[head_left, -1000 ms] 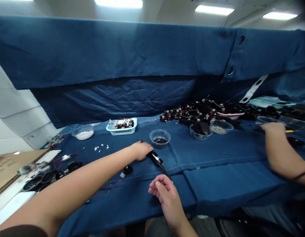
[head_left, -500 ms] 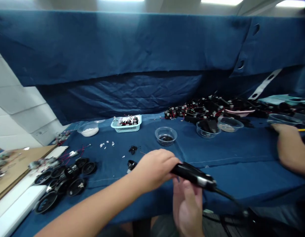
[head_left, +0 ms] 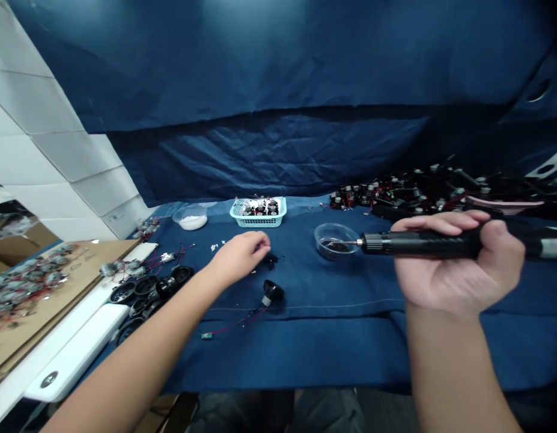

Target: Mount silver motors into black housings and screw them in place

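Moderately dim, even light, soft and seemingly from overhead. Deep shadow along the fold of the curtain (head_left: 278,111), darkening further toward the top right corner. Faint glare on the silver band of the driver (head_left: 553,248). Strong bowing toward the frame edges, with the wall (head_left: 66,144) slanting steeply at left. Slight overall softness, fine detail smeared.

electric screwdriver (head_left: 422,243): glossy black plastic | bowl (head_left: 327,228): clear smooth plastic | bench cloth (head_left: 305,355): matt blue fabric | cardboard sheet (head_left: 66,282): rough brown
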`<state>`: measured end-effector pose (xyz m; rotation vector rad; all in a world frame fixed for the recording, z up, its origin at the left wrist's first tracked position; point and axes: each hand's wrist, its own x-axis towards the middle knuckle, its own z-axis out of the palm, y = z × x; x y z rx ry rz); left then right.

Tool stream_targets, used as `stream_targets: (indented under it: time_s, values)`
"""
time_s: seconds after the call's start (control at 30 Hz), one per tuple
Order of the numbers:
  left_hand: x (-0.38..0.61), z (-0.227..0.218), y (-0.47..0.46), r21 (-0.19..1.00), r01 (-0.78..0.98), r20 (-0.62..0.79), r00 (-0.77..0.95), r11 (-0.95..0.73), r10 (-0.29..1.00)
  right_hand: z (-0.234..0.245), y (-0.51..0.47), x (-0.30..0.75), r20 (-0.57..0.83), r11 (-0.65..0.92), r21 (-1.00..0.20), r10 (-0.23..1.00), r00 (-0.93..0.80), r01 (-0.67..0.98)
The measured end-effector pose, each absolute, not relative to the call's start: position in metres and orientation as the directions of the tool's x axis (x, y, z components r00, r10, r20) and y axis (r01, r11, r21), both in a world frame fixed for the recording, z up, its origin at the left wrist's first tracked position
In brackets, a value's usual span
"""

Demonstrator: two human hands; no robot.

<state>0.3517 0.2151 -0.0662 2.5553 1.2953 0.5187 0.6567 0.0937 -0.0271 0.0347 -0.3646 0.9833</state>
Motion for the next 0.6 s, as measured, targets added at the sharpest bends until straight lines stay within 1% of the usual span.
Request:
stream_targets:
  time_s: [0.1, 0.17, 0.23, 0.37, 0.47, 0.6]
  values:
    - [0.326, -0.102, 0.250, 0.342, 0.785, 0.074, 0.525, -0.516, 0.848, -0.027, 0.111, 0.656, 0.335, 0.520, -0.148, 0.827, 0.452, -0.841]
    - [0.324, -0.121, 0.261, 0.325, 0.804, 0.002, 0.525, -0.497, 0.851, -0.036, 0.125, 0.654, 0.329, 0.534, -0.199, 0.826, 0.458, -0.822]
    - [0.329, -0.134, 0.265, 0.306, 0.816, -0.037, 0.526, -0.491, 0.850, -0.049, 0.138, 0.651, 0.305, 0.555, -0.273, 0.825, 0.476, -0.786]
    - [0.338, -0.146, 0.262, 0.254, 0.835, -0.042, 0.514, -0.488, 0.857, -0.075, 0.155, 0.643, 0.254, 0.573, -0.426, 0.818, 0.515, -0.700]
    - [0.339, -0.150, 0.260, 0.234, 0.848, -0.029, 0.496, -0.476, 0.868, -0.084, 0.157, 0.637, 0.244, 0.573, -0.482, 0.815, 0.526, -0.663]
    - [0.338, -0.155, 0.260, 0.253, 0.855, -0.011, 0.470, -0.453, 0.882, -0.087, 0.156, 0.631, 0.224, 0.554, -0.530, 0.821, 0.525, -0.642]
